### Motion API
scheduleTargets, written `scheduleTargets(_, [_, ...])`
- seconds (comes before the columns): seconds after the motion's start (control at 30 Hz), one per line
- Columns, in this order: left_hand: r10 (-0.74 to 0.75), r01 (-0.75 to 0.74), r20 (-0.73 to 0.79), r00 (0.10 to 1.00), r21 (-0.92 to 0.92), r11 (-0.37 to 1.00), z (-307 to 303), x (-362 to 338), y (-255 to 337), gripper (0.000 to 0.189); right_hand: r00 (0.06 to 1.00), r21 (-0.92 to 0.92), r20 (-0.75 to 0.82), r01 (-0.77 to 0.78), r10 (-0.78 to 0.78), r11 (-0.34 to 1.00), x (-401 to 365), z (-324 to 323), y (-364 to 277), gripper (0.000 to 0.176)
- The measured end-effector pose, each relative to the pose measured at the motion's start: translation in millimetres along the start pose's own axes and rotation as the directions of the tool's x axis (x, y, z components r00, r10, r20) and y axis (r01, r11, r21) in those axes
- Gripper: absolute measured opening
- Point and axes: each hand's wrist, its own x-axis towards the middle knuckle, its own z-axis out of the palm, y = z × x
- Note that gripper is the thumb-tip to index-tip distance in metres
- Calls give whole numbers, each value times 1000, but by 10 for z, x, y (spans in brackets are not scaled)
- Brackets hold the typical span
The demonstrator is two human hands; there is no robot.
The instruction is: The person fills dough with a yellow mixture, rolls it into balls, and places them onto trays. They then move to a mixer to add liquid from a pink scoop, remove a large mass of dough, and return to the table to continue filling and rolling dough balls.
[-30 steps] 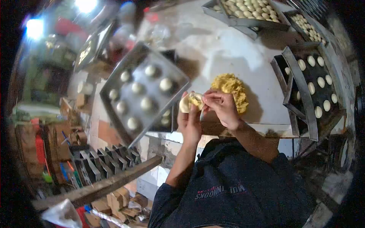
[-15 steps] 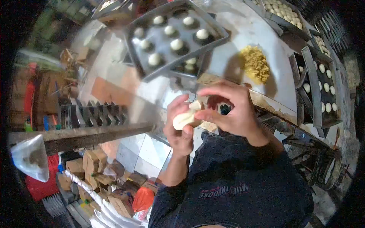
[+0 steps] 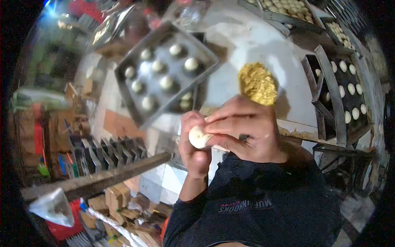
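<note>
A small round piece of pale dough (image 3: 199,138) sits in my left hand (image 3: 191,150), whose fingers curl around its far side with the thumb below. My right hand (image 3: 253,131) pinches the dough's right edge, fingertips and thumb pressed together over it. The dough's surface looks gathered, with a small dimple in the middle. Beyond the hands, a dark metal tray (image 3: 181,95) carries several spaced dough balls and rests over another tray, partly hidden. Right of that, a mound of yellow crumbly filling (image 3: 258,84) lies on the white tabletop (image 3: 298,68).
At the right, a metal tray (image 3: 338,103) holds several dough balls in rows. Another tray (image 3: 288,17), full of dough balls, stands at the far right. On the left are a wooden beam (image 3: 103,175), slanted metal pans (image 3: 109,154), a clear plastic bag (image 3: 53,208) and cardboard boxes (image 3: 117,197).
The view has shifted, so the tray appears lower and further left. My right hand has closed in on the dough, which now looks rounder; the flap standing up from it before no longer shows.
</note>
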Motion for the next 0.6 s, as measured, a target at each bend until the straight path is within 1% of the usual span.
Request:
scheduleTargets(0.03, [-37,37,4,999,-71,997,171,106,4,62,996,85,-38,-77,81,993,69,-154,16,30])
scheduleTargets(0.07, [-6,12,55,998,-103,995,242,198,-73,58,960,82,-9,-280,281,957,144,-325,-30,28])
scheduleTargets(0.1, [29,-15,97,995,-138,990,291,294,-161,55,958,83,-24,-283,286,956,156,-412,36,28])
scheduleTargets(0.13, [173,-171,184,968,-30,985,359,446,-246,54,950,170,-2,-309,314,936,162,-485,123,30])
scheduleTargets(0.17, [206,-230,242,948,77,970,407,554,-235,50,940,256,24,-334,339,907,148,-525,207,31])
scheduleTargets(0.2, [260,-293,258,930,98,951,476,682,-246,45,961,322,-62,-236,270,917,125,-503,298,28])
scheduleTargets(0.23, [315,-356,272,909,119,927,543,794,-267,40,976,336,-68,-173,206,926,117,-531,355,28])
scheduleTargets(0.27, [320,-346,170,932,150,926,625,835,-282,36,986,274,-105,-98,131,957,130,-566,397,30])
scheduleTargets(0.3, [337,-350,101,936,189,917,680,886,-316,46,989,212,-137,-24,54,977,210,-587,393,31])
scheduleTargets(0.33, [328,-325,28,944,246,913,724,915,-320,55,991,87,-132,-12,24,996,244,-572,398,34])
scheduleTargets(0.37, [323,-296,-44,945,301,907,757,942,-317,66,982,32,-174,87,-80,996,229,-537,518,34])
scheduleTargets(0.43, [275,-267,-45,960,139,954,800,1033,-357,88,940,39,-280,215,-196,976,248,-455,740,25])
scheduleTargets(0.47, [245,-246,25,969,65,967,756,1108,-403,104,938,41,-281,222,-202,974,291,-419,805,25])
scheduleTargets(0.5, [223,-232,173,959,32,972,627,1241,-463,99,957,207,-271,160,-100,965,319,-373,841,20])
scheduleTargets(0.53, [192,-224,255,948,104,969,519,1324,-465,85,971,368,-240,90,1,925,346,-320,882,17])
scheduleTargets(0.57, [153,-221,331,931,176,959,436,1419,-469,72,992,415,-78,-57,97,908,393,-268,955,18])
scheduleTargets(0.6, [400,-463,407,821,65,884,321,1581,-604,48,986,345,40,-165,162,924,436,-216,1030,18])
